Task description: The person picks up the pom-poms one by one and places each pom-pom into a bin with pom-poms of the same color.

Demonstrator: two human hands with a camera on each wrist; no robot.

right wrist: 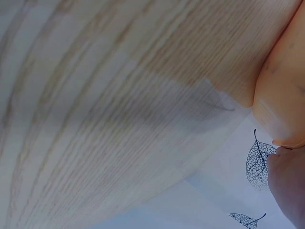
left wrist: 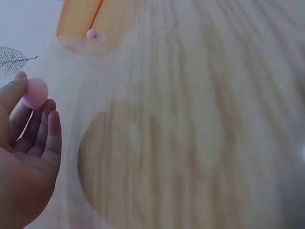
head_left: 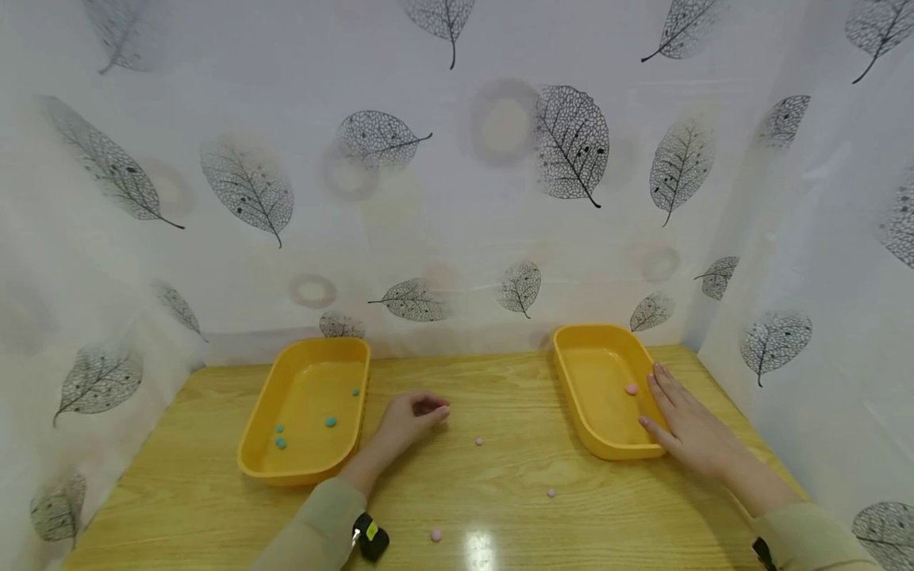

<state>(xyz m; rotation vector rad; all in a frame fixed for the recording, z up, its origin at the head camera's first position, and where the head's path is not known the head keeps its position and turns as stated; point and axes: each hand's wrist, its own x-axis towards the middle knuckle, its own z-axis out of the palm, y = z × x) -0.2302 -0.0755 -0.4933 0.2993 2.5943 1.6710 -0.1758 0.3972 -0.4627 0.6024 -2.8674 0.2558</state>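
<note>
Between the thumb and fingertips of my left hand a small pink ball is pinched, held over the table between two yellow trays. My right hand rests on the right side rim of the right yellow tray, its fingers fairly straight and the thumb reaching over the inside. Within that tray lies one pink ball. Several teal balls lie in the left yellow tray, beside my left forearm. Loose on the table are three pink balls, one near my left hand.
The other loose pink balls lie nearer the front, one towards the right tray and one near a black wrist device. A white leaf-patterned curtain encloses the back and sides of the wooden table.
</note>
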